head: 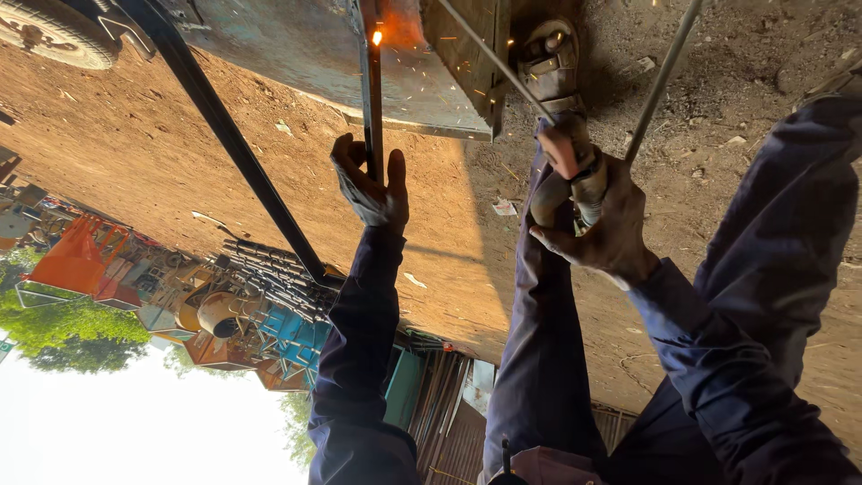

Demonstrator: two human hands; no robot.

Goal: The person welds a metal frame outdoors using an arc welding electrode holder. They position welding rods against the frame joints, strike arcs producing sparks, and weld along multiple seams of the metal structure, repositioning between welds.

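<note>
My left hand [370, 184], in a worn grey glove, is closed around a dark upright metal bar [372, 99]. Near the bar's top a weld spot [377, 38] glows orange and throws sparks against a teal-grey metal plate [305, 54]. My right hand [600, 229], bare, grips an orange and grey electrode holder [567, 166]. A thin welding rod [489, 58] runs from the holder up and to the left. Both sleeves are dark blue.
A long black steel bar [224, 135] slants across the dirt ground [135, 153]. A thin grey rod [663, 81] stands right of my hand. My shoe [549, 56] and blue trouser leg [539, 323] lie below the plate. A tyre [45, 31], stacked metal [278, 274] and orange frames [81, 256] lie around.
</note>
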